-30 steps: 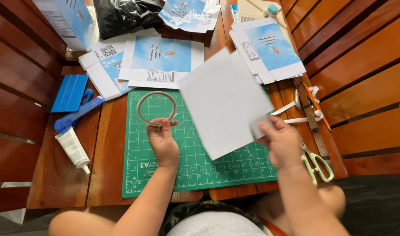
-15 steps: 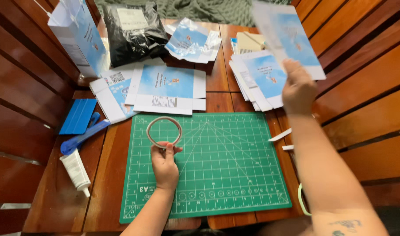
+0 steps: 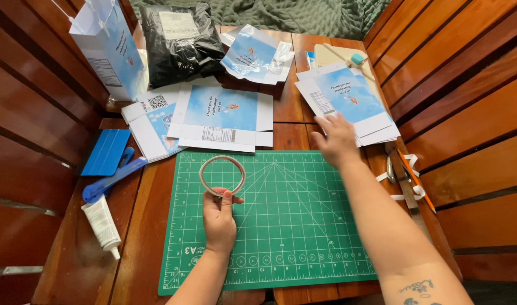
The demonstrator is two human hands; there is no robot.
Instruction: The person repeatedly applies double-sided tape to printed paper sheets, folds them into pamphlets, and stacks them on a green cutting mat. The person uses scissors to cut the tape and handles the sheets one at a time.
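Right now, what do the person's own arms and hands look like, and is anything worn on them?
Both arms are bare, with no sleeves, gloves, watch or rings visible. The left hand has short, unpainted nails. The right hand is slightly blurred. A small dark floral tattoo marks the right forearm near the frame's bottom edge.

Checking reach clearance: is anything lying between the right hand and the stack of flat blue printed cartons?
Nothing visible does. The right hand already hovers at the near edge of the stack of flat cartons, fingers spread, with only bare wooden table beside it.
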